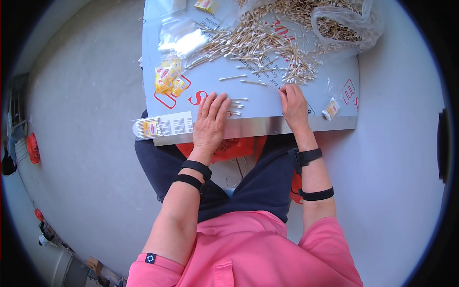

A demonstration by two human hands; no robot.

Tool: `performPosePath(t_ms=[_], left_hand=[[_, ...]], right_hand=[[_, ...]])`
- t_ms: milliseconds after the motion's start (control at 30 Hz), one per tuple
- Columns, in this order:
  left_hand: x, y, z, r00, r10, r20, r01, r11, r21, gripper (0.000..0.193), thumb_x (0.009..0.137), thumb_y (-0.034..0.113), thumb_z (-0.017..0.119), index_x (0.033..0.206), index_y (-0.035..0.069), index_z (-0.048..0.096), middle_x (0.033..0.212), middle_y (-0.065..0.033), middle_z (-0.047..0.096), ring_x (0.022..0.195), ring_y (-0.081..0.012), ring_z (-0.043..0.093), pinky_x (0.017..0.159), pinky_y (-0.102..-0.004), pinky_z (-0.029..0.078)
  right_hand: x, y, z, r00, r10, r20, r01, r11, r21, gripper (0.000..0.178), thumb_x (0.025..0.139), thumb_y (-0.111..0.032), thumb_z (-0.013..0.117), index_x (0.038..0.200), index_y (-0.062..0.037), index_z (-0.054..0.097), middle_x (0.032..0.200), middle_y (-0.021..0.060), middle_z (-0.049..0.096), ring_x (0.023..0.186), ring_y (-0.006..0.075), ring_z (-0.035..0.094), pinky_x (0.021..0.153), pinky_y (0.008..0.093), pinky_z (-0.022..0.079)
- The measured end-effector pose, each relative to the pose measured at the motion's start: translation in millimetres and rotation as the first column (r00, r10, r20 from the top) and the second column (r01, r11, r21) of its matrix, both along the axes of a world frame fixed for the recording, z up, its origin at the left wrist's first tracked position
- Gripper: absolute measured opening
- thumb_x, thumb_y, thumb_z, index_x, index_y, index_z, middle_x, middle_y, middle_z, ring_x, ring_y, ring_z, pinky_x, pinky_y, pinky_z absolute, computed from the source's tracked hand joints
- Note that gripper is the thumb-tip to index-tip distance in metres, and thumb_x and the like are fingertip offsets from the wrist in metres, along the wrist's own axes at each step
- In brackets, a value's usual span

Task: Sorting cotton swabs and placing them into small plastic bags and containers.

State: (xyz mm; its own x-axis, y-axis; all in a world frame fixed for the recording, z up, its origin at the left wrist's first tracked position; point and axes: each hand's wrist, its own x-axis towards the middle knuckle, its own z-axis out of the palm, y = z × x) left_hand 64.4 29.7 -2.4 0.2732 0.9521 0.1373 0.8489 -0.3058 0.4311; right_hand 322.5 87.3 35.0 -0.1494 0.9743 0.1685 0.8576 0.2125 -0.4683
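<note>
My left hand [212, 120] lies flat near the table's front edge, its fingers stretched over the ends of several cotton swabs [237, 106] that stick out to the right. To the right, my right hand [293, 106] is closed in a pinch, with a thin cotton swab [272, 87] running from its fingertips. Another swab [233, 77] lies alone ahead of my hands. Beyond spreads a large loose heap of cotton swabs [258, 40] with wooden sticks and white tips. A small clear bag of swabs with a yellow label [330, 109] rests right of my right hand.
At the left corner a packed bag of swabs [149, 127] lies by a printed strip [176, 124]. Yellow cards [168, 79] and clear empty bags [184, 38] sit at the far left. A big plastic bag [368, 28] of swabs is at the far right.
</note>
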Motion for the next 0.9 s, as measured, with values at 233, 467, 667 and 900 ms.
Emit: performPosePath(t_ms=[233,467,667,900], left_hand=[[-0.9,0.1,2.2,1.000,0.006,0.007,-0.006,1.000,0.002,0.054,0.088,0.010,0.058,0.141,0.014,0.048,0.147,-0.0018,0.043,0.141,-0.0247,0.036,0.122,-0.0426,0.026],[-2.5,-1.7,2.7,1.000,0.005,0.003,-0.005,1.000,-0.014,0.053,0.089,0.009,0.058,0.141,0.013,0.048,0.147,-0.0018,0.043,0.141,-0.0247,0.035,0.121,-0.0429,0.026],[0.4,-1.5,0.1,1.000,0.003,0.019,-0.004,1.000,0.015,0.053,0.088,0.008,0.058,0.140,0.013,0.049,0.147,-0.0019,0.044,0.141,-0.0244,0.036,0.121,-0.0430,0.027],[-2.9,0.3,2.0,1.000,0.014,0.005,-0.014,0.999,0.029,0.046,0.091,0.007,0.059,0.136,0.012,0.052,0.143,-0.0034,0.047,0.137,-0.0269,0.041,0.117,-0.0444,0.032]], right_hand=[[0.3,-8.6,8.9,0.867,-0.272,-0.418,0.204,0.958,-0.199,0.016,0.082,-0.002,0.070,0.098,-0.0043,0.065,0.099,0.0086,0.064,0.095,0.0266,0.063,0.080,0.0370,0.051],[-28.1,7.6,0.9,0.999,0.009,0.053,-0.020,0.979,0.204,0.021,0.073,-0.006,0.073,0.093,-0.0091,0.067,0.096,0.0056,0.061,0.094,0.0257,0.060,0.080,0.0384,0.049],[-65.7,24.3,-17.2,0.974,0.217,0.060,-0.224,0.962,0.158,0.009,0.078,-0.006,0.064,0.086,-0.0094,0.062,0.091,0.0044,0.058,0.090,0.0250,0.058,0.078,0.0378,0.047],[-77.0,25.3,-10.2,0.981,0.192,0.008,-0.191,0.975,0.115,0.013,0.079,-0.010,0.071,0.088,-0.0085,0.063,0.091,0.0047,0.058,0.091,0.0253,0.059,0.077,0.0381,0.046]])
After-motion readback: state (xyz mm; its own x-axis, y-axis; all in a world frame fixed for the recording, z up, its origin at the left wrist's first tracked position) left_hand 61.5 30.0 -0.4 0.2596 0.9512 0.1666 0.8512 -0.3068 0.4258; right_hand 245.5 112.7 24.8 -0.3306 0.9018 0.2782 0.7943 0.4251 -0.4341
